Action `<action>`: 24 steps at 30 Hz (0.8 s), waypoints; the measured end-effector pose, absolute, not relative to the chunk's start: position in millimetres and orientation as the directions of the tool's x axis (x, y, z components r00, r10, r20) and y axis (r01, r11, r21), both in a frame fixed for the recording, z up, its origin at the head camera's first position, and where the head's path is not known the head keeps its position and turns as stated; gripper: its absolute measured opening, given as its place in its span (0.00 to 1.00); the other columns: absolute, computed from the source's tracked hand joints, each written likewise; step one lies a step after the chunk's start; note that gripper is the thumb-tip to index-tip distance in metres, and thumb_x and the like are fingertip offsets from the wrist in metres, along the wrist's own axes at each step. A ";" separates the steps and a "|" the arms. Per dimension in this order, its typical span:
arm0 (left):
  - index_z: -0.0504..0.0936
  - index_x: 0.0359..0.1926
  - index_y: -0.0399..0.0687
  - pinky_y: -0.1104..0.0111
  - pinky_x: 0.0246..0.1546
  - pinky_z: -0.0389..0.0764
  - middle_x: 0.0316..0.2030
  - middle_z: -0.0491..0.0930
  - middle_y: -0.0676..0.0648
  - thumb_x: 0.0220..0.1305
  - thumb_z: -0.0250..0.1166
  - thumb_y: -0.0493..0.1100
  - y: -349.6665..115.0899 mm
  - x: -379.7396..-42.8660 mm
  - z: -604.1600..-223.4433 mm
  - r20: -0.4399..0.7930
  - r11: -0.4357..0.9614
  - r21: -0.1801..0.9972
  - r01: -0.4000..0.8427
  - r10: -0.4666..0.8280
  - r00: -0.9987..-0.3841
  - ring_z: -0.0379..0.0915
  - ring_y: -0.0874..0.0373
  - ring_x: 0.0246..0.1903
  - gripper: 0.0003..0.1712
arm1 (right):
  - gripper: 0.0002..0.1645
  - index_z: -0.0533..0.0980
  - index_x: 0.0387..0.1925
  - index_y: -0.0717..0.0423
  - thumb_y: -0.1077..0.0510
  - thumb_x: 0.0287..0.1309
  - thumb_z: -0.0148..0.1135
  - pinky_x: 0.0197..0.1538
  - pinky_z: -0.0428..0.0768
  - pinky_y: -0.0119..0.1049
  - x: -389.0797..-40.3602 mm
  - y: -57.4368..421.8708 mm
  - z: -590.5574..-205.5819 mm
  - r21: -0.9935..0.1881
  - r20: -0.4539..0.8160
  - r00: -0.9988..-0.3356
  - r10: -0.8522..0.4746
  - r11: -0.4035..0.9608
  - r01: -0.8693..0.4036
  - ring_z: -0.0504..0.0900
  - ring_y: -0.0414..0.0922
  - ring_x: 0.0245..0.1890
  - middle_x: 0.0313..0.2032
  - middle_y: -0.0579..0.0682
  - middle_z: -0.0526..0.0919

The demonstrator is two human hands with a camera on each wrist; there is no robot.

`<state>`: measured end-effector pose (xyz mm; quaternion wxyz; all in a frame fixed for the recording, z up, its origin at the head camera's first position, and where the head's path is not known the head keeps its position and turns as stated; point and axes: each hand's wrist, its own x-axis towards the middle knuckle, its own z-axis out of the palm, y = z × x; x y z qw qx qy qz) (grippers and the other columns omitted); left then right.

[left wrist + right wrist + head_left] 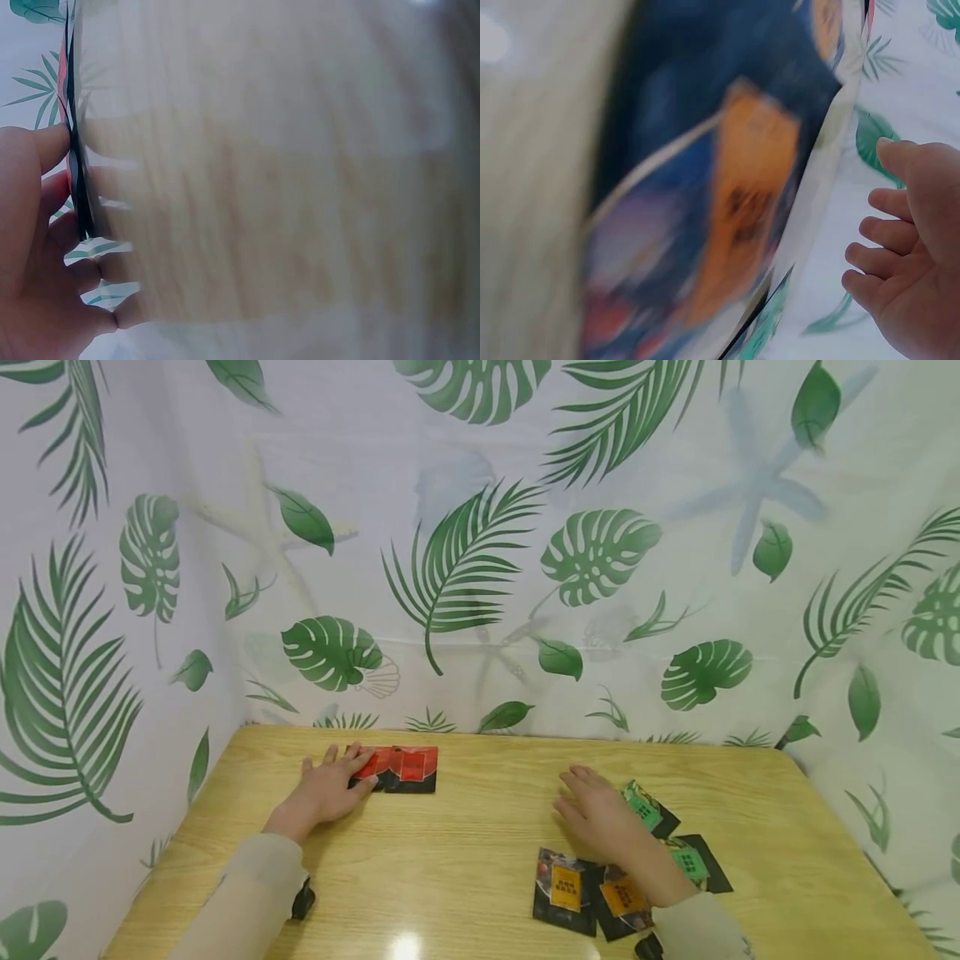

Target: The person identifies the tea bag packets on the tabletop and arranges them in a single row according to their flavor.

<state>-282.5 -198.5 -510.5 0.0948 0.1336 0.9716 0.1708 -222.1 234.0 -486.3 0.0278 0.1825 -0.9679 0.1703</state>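
Two red and black packets (414, 768) lie side by side at the back left of the table. My left hand (326, 789) rests with extended fingers over the left one, partly covering it. In the left wrist view the packets (79, 180) show edge-on beside the thumb. Toward the back right, my right hand (600, 810) has loosely extended fingers and holds nothing. Just right of it lies a green-labelled packet (643, 807), and a second green-labelled packet (693, 862) is partly behind the forearm. Two orange-labelled packets (564, 889) lie nearer, beneath and left of that forearm.
The wooden table (450, 860) stands against a white cloth backdrop (480, 693) printed with green leaves, which also hangs along both sides. Dark wrist devices show below the sleeves. Light glares on the table's near edge.
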 end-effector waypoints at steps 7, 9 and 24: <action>0.62 0.82 0.49 0.20 0.70 0.44 0.82 0.54 0.33 0.82 0.51 0.59 -198.4 -282.2 -510.1 -0.140 0.909 0.347 0.232 0.294 -0.945 0.43 0.24 0.80 0.37 | 0.22 0.81 0.60 0.68 0.56 0.75 0.63 0.39 0.89 0.48 -205.4 266.0 -486.1 -0.282 0.252 -0.942 -0.221 0.914 -0.290 0.89 0.50 0.29 0.52 0.67 0.88; 0.62 0.82 0.49 0.20 0.70 0.44 0.82 0.54 0.33 0.82 0.51 0.60 -198.5 -282.3 -509.9 -0.138 0.909 0.347 0.230 0.293 -0.946 0.43 0.24 0.80 0.37 | 0.18 0.84 0.55 0.67 0.58 0.73 0.64 0.33 0.87 0.45 -203.3 274.6 -488.2 -0.270 0.298 -0.936 -0.186 0.924 -0.270 0.87 0.47 0.24 0.47 0.65 0.90; 0.61 0.82 0.48 0.20 0.70 0.42 0.82 0.53 0.33 0.82 0.51 0.59 -197.7 -282.1 -509.6 -0.152 0.906 0.359 0.223 0.293 -0.944 0.42 0.23 0.80 0.37 | 0.28 0.82 0.59 0.67 0.48 0.70 0.68 0.32 0.85 0.51 -194.8 304.3 -494.5 -0.199 0.196 -0.979 -0.047 0.976 -0.087 0.84 0.62 0.44 0.49 0.68 0.84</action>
